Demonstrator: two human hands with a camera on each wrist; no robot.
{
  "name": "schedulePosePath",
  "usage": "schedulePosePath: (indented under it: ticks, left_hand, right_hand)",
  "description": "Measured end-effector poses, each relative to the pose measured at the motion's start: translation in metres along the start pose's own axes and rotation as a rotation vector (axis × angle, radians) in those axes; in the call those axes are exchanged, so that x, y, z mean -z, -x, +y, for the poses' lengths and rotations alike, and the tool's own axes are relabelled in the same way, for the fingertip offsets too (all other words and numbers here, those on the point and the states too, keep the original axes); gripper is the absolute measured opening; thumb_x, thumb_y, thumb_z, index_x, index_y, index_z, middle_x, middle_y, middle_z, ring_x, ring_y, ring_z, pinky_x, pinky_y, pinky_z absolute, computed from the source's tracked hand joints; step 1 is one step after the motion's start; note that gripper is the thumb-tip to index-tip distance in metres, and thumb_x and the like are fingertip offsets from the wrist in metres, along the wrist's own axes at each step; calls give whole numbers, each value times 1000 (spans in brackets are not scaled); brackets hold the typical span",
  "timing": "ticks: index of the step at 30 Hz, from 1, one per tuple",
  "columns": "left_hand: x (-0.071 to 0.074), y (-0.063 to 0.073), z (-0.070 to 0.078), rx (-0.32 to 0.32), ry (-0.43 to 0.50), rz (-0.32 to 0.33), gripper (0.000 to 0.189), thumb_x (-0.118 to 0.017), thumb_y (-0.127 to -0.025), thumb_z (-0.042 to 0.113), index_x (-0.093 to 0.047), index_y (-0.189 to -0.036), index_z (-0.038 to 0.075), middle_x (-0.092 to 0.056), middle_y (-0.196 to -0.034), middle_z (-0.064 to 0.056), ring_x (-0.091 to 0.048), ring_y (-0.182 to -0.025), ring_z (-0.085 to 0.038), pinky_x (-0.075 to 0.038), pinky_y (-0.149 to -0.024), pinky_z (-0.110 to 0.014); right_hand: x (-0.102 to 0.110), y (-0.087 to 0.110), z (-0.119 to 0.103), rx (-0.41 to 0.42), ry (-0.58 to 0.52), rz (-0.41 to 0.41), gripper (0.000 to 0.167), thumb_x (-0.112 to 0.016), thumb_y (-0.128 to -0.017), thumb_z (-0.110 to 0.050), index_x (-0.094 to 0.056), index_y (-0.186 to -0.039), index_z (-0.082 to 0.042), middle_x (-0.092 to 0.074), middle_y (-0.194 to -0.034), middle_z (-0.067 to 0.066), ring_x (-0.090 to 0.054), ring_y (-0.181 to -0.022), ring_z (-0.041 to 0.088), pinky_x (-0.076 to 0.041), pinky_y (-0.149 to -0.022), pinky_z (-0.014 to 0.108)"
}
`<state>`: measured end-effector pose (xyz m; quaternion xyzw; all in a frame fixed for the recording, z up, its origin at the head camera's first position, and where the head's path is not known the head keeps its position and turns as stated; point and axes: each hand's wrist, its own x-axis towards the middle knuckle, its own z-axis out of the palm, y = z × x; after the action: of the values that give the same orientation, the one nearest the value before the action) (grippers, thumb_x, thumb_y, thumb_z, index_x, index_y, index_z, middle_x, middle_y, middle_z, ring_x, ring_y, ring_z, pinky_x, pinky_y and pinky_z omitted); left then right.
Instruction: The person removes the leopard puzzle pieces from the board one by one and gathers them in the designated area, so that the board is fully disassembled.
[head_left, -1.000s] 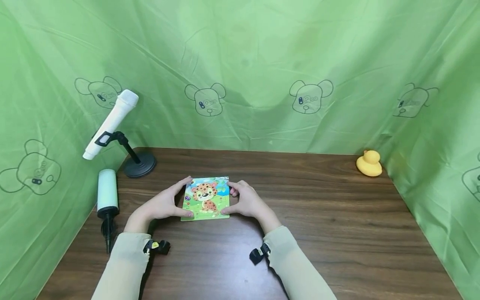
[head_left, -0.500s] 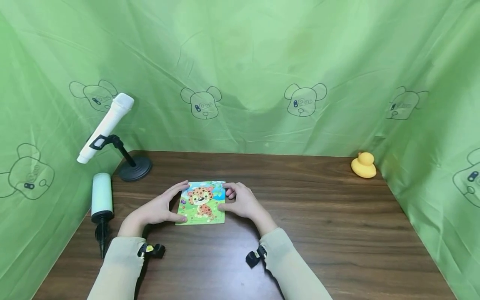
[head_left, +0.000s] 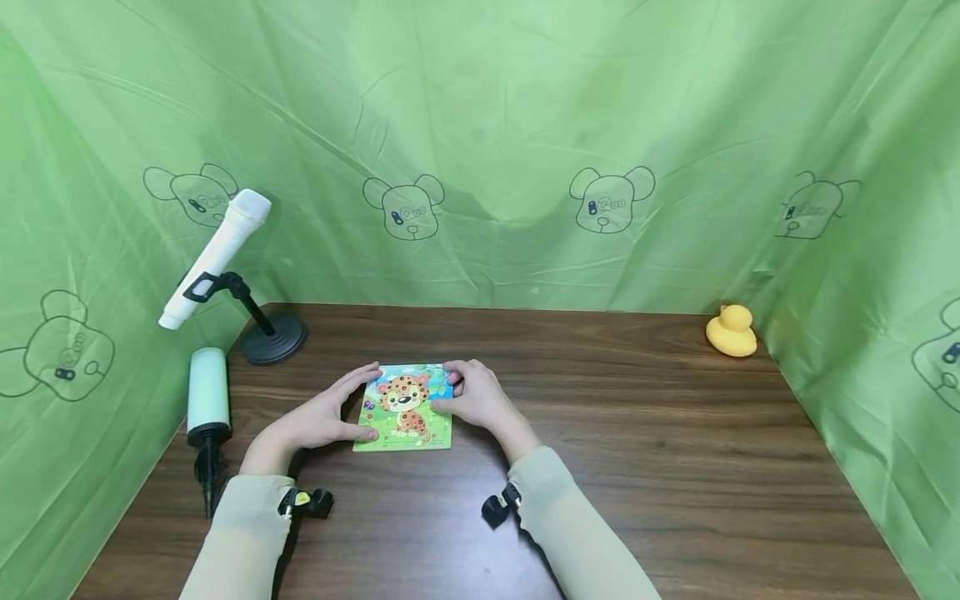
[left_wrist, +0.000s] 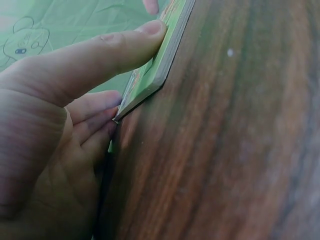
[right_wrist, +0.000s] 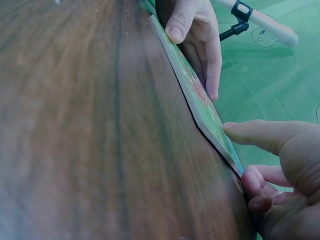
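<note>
A flat square board point(head_left: 408, 417) with a cartoon leopard on green and blue lies on the wooden table. In the head view my left hand point(head_left: 318, 417) holds its left side, thumb on the lower left corner and fingertips at the upper left. The left wrist view shows that thumb on the face of the board point(left_wrist: 162, 70), fingers by its edge. My right hand point(head_left: 483, 400) holds the right side near the upper right corner, its thumb on the picture. In the right wrist view the right fingers point(right_wrist: 252, 182) touch the board's edge.
To the left, a white microphone point(head_left: 217, 258) sits tilted in a black stand point(head_left: 273, 337). Nearer lies a mint and black hand pump point(head_left: 208, 392). A yellow rubber duck point(head_left: 731, 332) stands at the far right corner. A green curtain point(head_left: 495, 100) surrounds the table point(head_left: 637, 467).
My right hand has moved up along the board's right side, its thumb farther onto the picture. The left hand keeps its place on the board. The head view has shifted slightly.
</note>
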<state>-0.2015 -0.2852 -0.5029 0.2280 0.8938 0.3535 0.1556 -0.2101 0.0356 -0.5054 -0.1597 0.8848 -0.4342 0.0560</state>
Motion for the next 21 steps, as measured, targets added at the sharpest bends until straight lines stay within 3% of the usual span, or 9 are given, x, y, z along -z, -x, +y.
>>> schedulePosePath:
  ticks: [21]
  left_hand:
    - [-1, -2, -3, 13, -8, -6, 113, -93, -87, 48, -29, -174, 17, -18, -182, -9, -17, -165, -44, -27, -125, -75]
  right_hand:
    - [-6, 1, 1, -52, -4, 40, 71, -98, -83, -25, -67, -142, -2, -63, -108, 4, -57, -90, 13, -51, -84, 28]
